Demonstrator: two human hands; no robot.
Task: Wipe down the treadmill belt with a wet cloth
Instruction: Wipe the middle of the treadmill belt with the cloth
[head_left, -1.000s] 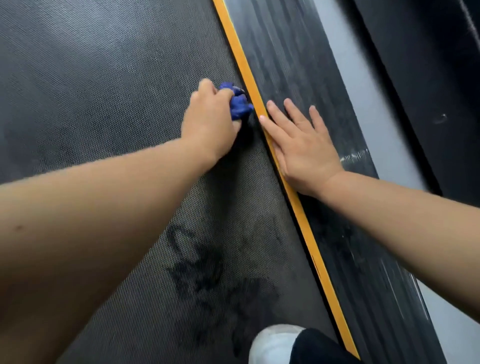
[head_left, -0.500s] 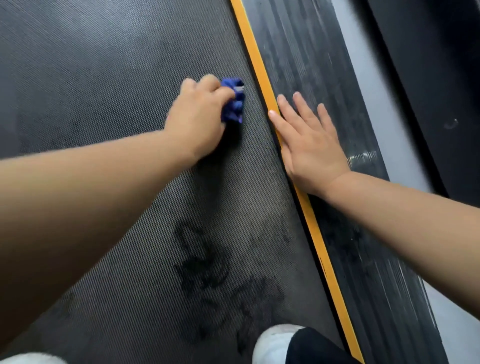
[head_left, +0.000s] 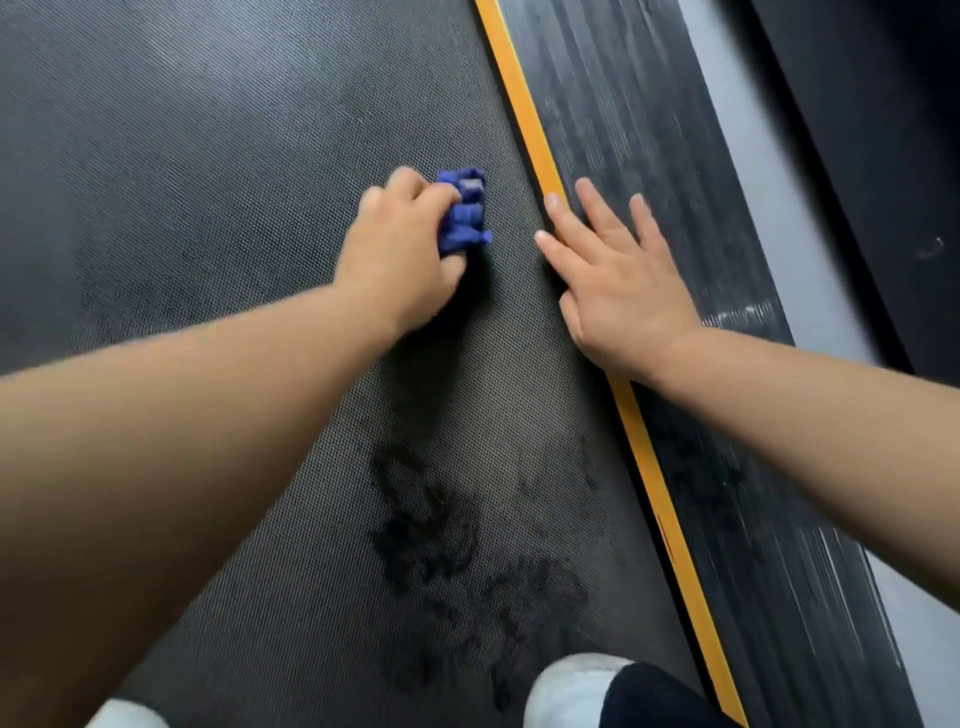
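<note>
Wiping step in hand: left hand (head_left: 405, 254) grips the bunched blue cloth (head_left: 464, 213), pressed on the belt (head_left: 208, 182) just left of the yellow strip (head_left: 524, 104). Right hand (head_left: 618, 275) lies flat across that strip, fingers spread, holding nothing. Dark marks (head_left: 431, 535) show on the belt left of the strip, nearer the person; the next move likely calls for drawing the cloth back over them with firm pressure.

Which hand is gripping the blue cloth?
The left hand, fingers curled round the blue cloth; the right hand lies flat, empty, across the yellow strip.
</note>
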